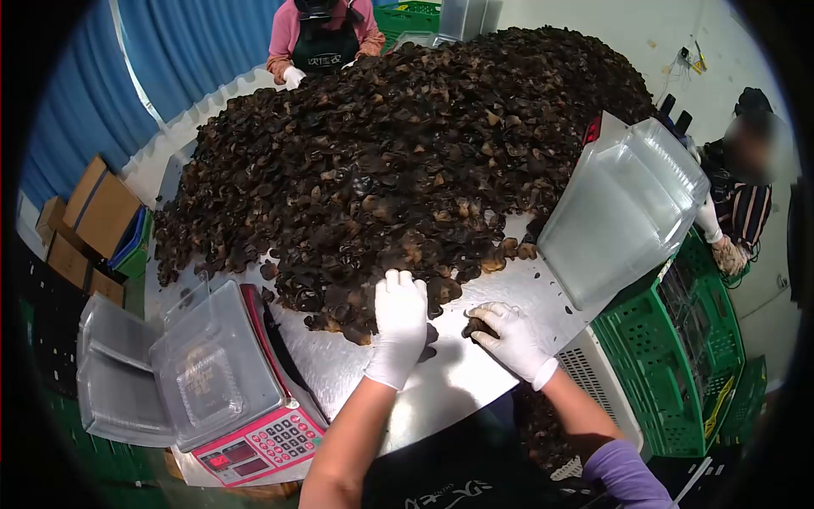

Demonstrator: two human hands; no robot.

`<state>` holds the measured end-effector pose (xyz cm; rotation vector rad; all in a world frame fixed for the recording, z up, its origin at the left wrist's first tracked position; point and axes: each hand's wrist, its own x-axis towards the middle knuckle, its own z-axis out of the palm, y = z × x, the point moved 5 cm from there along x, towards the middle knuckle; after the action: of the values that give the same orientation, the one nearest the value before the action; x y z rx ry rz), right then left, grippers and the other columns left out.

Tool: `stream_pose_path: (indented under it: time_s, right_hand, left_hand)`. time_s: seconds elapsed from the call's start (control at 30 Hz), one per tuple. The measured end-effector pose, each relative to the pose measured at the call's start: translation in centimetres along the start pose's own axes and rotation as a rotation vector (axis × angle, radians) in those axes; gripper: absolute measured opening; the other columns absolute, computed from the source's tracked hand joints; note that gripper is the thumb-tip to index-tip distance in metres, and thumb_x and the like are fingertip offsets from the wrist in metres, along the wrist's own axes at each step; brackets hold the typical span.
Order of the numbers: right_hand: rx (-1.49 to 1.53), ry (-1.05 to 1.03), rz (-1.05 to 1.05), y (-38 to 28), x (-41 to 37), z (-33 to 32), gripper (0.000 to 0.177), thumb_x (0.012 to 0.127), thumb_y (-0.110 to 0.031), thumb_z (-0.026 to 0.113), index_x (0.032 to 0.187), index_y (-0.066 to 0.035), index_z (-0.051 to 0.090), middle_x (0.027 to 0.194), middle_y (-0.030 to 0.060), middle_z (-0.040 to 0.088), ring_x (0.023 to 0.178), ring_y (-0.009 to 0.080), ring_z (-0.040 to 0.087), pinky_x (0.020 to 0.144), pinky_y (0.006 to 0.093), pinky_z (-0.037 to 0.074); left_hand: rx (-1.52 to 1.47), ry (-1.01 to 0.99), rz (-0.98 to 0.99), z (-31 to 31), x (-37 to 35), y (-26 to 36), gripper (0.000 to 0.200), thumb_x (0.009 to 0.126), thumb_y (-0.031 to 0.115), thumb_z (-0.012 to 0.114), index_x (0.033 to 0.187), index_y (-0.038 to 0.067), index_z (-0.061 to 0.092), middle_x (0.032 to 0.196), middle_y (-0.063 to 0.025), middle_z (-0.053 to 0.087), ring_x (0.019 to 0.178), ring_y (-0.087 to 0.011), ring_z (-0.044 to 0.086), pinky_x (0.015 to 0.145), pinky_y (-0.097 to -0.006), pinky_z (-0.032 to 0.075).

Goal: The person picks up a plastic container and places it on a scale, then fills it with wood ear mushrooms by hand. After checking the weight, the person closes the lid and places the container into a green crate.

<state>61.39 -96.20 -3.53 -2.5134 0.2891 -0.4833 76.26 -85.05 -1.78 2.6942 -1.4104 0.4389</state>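
Observation:
A large heap of dark brown, dried fungus-like pieces (365, 161) covers most of the metal table (339, 373). My left hand (400, 321), in a white glove, reaches to the heap's near edge with its fingers bent together; what lies under the fingertips is hidden. To its right, my right hand (511, 339), also gloved in white, pinches a small dark piece (476, 326) between thumb and fingers just above the bare metal. Another dark piece (430, 342) shows beside my left wrist.
A pink scale (263, 445) bearing clear plastic containers (212, 365) stands at the left. Stacked clear containers (623, 204) lean at the right, above green crates (678, 356) and a white basket (593, 373). One person (326, 38) works behind the heap, another (738, 195) at the right.

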Motion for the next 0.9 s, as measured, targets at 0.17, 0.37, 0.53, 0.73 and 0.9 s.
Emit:
stream_pose_path:
  time_s: [0.17, 0.37, 0.53, 0.73, 0.9]
  right_hand:
    - [0.116, -0.023, 0.134, 1.6, 0.1, -3.6, 0.035, 0.085, -0.021, 0.070, 0.116, -0.005, 0.065, 0.108, 0.0131, 0.066, 0.098, 0.0294, 0.065, 0.086, 0.0359, 0.053]
    - [0.106, -0.023, 0.078, 0.7, 4.7, -3.3, 0.026, 0.088, -0.020, 0.064, 0.109, -0.004, 0.068, 0.104, 0.0135, 0.067, 0.093, 0.0328, 0.066, 0.082, 0.0379, 0.053]
    - [-0.064, 0.066, -0.201, -2.1, 6.4, -1.5, 0.025, 0.086, -0.022, 0.063, 0.105, -0.006, 0.069, 0.093, 0.0088, 0.065, 0.088, 0.0286, 0.063, 0.081, 0.0405, 0.048]
    - [-0.018, 0.046, -0.033, -0.2, 8.1, -3.7, 0.017, 0.086, -0.020, 0.063, 0.096, -0.010, 0.072, 0.093, 0.0094, 0.068, 0.087, 0.0290, 0.065, 0.080, 0.0401, 0.051]
    - [-0.074, 0.035, -0.313, -3.6, 10.7, -0.7, 0.016, 0.083, -0.014, 0.067, 0.097, -0.009, 0.072, 0.091, 0.0080, 0.067, 0.087, 0.0259, 0.065, 0.078, 0.0372, 0.051]
  left_hand:
    - [-0.068, 0.216, -0.038, -1.2, -2.8, -0.6, 0.013, 0.077, 0.011, 0.061, 0.089, 0.010, 0.061, 0.090, -0.0054, 0.057, 0.092, -0.0249, 0.054, 0.078, -0.0374, 0.043]
    - [-0.050, 0.126, 0.005, 0.8, -2.0, 0.0, 0.020, 0.081, 0.014, 0.057, 0.100, 0.011, 0.066, 0.089, -0.0048, 0.057, 0.092, -0.0234, 0.053, 0.077, -0.0366, 0.043]
    - [-0.129, 0.210, 0.013, -1.3, -0.2, -1.6, 0.008, 0.079, 0.013, 0.064, 0.087, 0.013, 0.065, 0.083, -0.0047, 0.058, 0.088, -0.0242, 0.055, 0.074, -0.0371, 0.043]
    - [-0.702, 0.253, -0.107, -3.9, -5.3, 0.0, 0.010, 0.083, 0.016, 0.065, 0.092, 0.011, 0.066, 0.093, -0.0043, 0.065, 0.085, -0.0243, 0.060, 0.074, -0.0386, 0.046]
    - [-0.740, 0.009, 0.363, -4.5, -11.8, 11.4, 0.026, 0.081, 0.010, 0.063, 0.105, 0.008, 0.071, 0.114, -0.0161, 0.066, 0.098, -0.0265, 0.065, 0.083, -0.0357, 0.053]
